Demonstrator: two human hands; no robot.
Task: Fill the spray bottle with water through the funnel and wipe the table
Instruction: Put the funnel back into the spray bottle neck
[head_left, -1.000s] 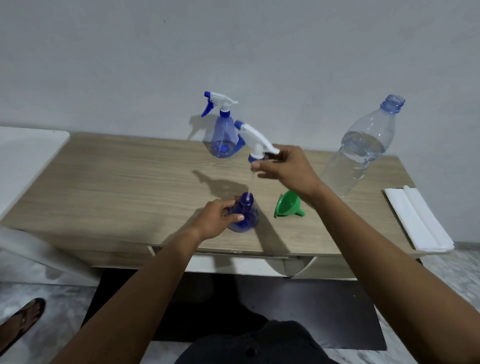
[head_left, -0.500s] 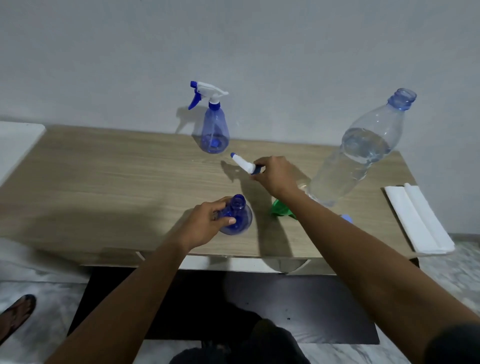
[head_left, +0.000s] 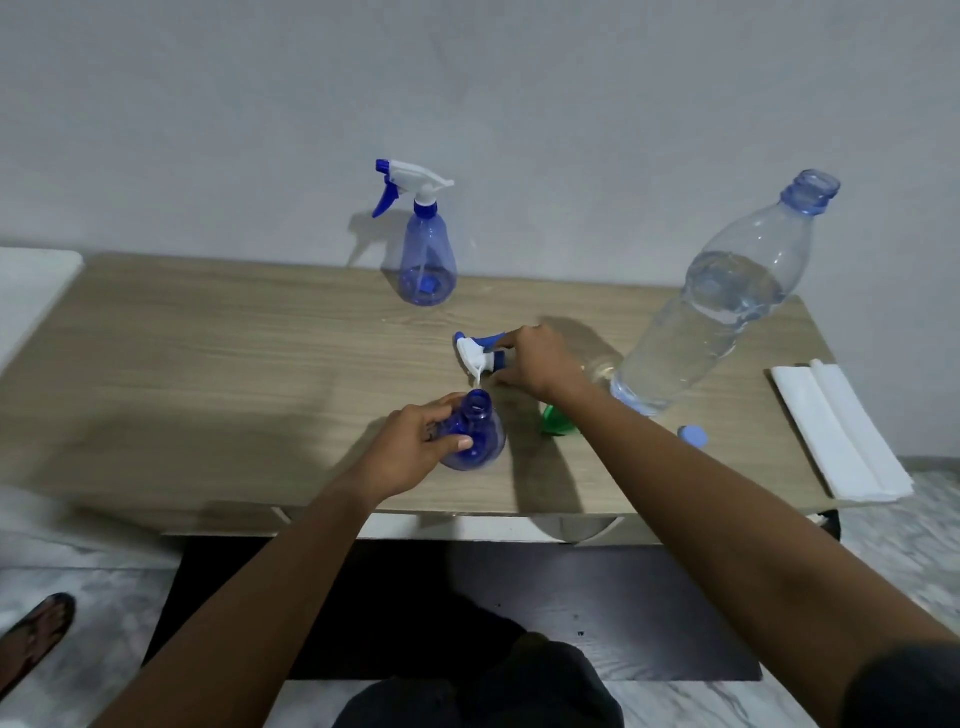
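Note:
A blue spray bottle (head_left: 478, 436) with its neck open stands near the table's front edge, and my left hand (head_left: 415, 447) grips its body. My right hand (head_left: 540, 364) holds the white and blue spray head (head_left: 475, 353), which lies on the wooden table (head_left: 234, 374) behind the bottle. The green funnel (head_left: 556, 422) lies on its side under my right forearm, mostly hidden. A large clear water bottle (head_left: 727, 312), uncapped and roughly half full, stands at the right. A folded white cloth (head_left: 841, 431) lies at the table's right end.
A second blue spray bottle (head_left: 426, 260) with its head on stands at the back by the wall. A small blue cap (head_left: 693, 435) lies in front of the water bottle. A white surface (head_left: 31, 291) adjoins the table's left end. A sandalled foot (head_left: 31, 639) shows at lower left.
My right hand has lifted the spray head out of the bottle, carried it back and lowered it onto the table. My left hand has stayed on the bottle.

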